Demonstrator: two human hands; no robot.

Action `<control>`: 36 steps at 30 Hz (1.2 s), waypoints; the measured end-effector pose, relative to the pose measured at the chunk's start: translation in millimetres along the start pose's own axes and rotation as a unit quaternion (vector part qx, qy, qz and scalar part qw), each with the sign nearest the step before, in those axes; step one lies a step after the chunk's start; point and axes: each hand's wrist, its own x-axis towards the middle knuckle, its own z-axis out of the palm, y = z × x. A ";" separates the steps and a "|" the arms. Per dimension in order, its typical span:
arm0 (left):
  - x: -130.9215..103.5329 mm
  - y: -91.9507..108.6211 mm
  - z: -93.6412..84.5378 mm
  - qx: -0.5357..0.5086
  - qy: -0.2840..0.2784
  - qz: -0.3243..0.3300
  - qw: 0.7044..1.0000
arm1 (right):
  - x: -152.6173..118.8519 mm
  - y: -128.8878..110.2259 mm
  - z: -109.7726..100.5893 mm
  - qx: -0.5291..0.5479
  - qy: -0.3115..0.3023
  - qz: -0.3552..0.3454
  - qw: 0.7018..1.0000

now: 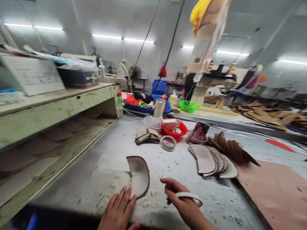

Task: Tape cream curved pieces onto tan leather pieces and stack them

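Observation:
A curved, pale-lined piece with a dark edge [140, 175] lies on the worktable [107, 153] in front of me. My left hand [120, 206] rests flat at its lower end, fingers stretched out and the tips touching it. To the right, my right hand [178, 196] hovers over the table with curled fingers, holding a narrow roll of white tape [198, 199]. Its thumb and index finger are a little apart, and part of the roll is hidden by the hand. Between that hand and the curved piece is a small gap.
Farther right lies a fanned stack of similar pieces [208, 161], beside brown strips [230, 148] and a pink sheet [275, 188]. Behind are a tape roll [168, 143], a small stack [147, 136], a red basket [178, 132] and a propped phone [200, 131]. A shelf unit [59, 110] borders the left.

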 end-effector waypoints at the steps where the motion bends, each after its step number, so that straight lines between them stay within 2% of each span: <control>1: 2.7 2.3 -9.3 0.000 -0.019 -0.011 1.000 | -0.2 -1.1 4.3 -0.015 0.000 0.003 1.000; 3: 3.7 6.7 -20.8 -0.015 -0.044 -0.022 0.999 | 2.0 -0.2 14.7 -0.043 -0.011 0.003 0.999; 6: -1.3 14.8 -27.1 -0.030 -0.077 -0.025 0.996 | 10.0 7.0 32.6 -0.063 -0.054 -0.014 0.996; 8: -4.6 18.9 -28.0 -0.031 -0.080 -0.022 0.996 | 16.9 12.3 43.0 -0.076 -0.073 -0.025 0.994; 11: -7.4 22.0 -27.6 -0.040 -0.065 -0.032 0.997 | 25.6 16.4 52.7 -0.093 -0.063 -0.036 0.993; 15: -11.9 28.0 -24.2 -0.056 -0.073 -0.056 0.994 | 29.5 18.0 56.9 -0.082 -0.065 -0.021 0.994; 19: -19.3 35.0 -19.8 -0.062 -0.090 -0.040 0.993 | 27.9 19.7 57.5 -0.100 -0.099 0.005 0.990; 23: -23.3 36.0 -19.0 -0.070 -0.092 -0.035 0.993 | 24.9 21.2 61.0 -0.112 -0.099 0.021 0.988; 29: -21.4 34.7 -21.9 -0.060 -0.091 -0.042 0.993 | 21.6 24.8 67.6 -0.151 -0.081 0.003 0.985; 36: -13.0 27.5 -26.9 -0.047 -0.081 -0.015 0.996 | 22.9 27.7 70.2 -0.189 -0.073 -0.009 0.979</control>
